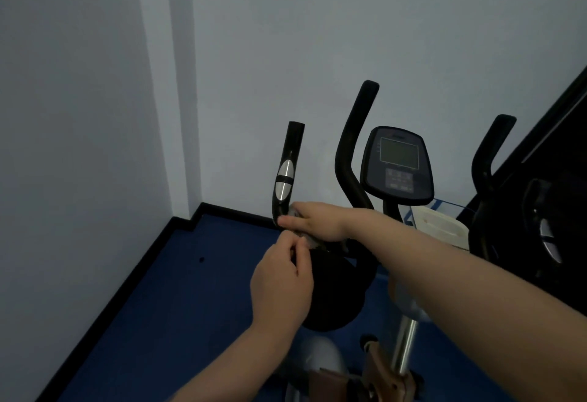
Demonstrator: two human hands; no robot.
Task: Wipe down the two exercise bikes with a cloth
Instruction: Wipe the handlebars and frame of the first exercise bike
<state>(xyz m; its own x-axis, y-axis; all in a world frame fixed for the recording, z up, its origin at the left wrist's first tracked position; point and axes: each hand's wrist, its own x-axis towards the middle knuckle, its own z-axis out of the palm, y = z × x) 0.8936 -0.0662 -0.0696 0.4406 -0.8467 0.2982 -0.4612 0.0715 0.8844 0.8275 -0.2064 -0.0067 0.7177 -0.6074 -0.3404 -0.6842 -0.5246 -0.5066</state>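
Right now your right hand (313, 222) reaches across the near bike (333, 290) and curls around the lower bend of its left handlebar (286, 176), with a grey cloth (306, 238) pressed between palm and bar; only a bit of the cloth shows under your fingers. Your left hand (281, 287) sits just below, its fingertips pinching the cloth's lower edge, so both hands are grasping the cloth. That handlebar rises upright, with a silver sensor pad (284, 184) just above your right hand. To the right stands the console (397, 166) with its grey screen, flanked by two taller black grips (352, 147). At the right edge, part of a second bike (540, 226) shows, dark and hard to make out. Both machines stand on a blue floor (178, 290) in a corner of pale walls (95, 83).
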